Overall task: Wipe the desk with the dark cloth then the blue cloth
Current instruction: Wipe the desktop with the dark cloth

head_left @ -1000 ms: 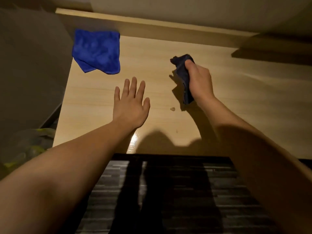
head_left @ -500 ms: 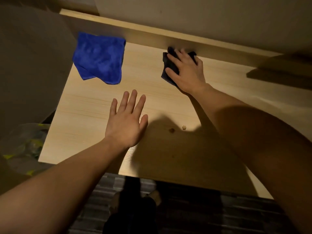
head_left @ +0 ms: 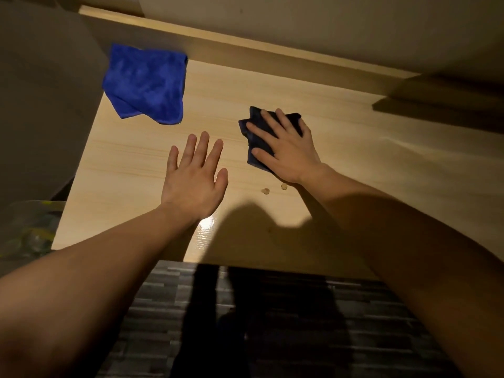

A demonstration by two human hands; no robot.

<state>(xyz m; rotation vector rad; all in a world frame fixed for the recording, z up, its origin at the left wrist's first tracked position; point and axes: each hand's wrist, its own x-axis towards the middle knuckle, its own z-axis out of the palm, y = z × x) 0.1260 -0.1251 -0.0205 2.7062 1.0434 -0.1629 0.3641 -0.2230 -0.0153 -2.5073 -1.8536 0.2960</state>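
Observation:
My right hand (head_left: pixel 286 148) lies flat on the dark cloth (head_left: pixel 255 132) and presses it onto the light wooden desk (head_left: pixel 368 165), fingers spread over it. Just left of it my left hand (head_left: pixel 195 175) rests palm down on the desk with its fingers apart and nothing in it. The blue cloth (head_left: pixel 147 83) lies crumpled at the desk's far left corner, partly over the left edge, apart from both hands. Two small crumbs (head_left: pixel 274 189) sit on the desk just below my right wrist.
A raised wooden ledge (head_left: pixel 245 45) runs along the back of the desk under a wall. A plastic bag (head_left: pixel 30 230) lies on the floor at the left. Dark striped flooring (head_left: pixel 272 323) shows below the desk's near edge.
My right hand has drawn the dark cloth from the back ledge toward me, to the middle of the desk. My left hand stays flat in place. The blue cloth has not moved.

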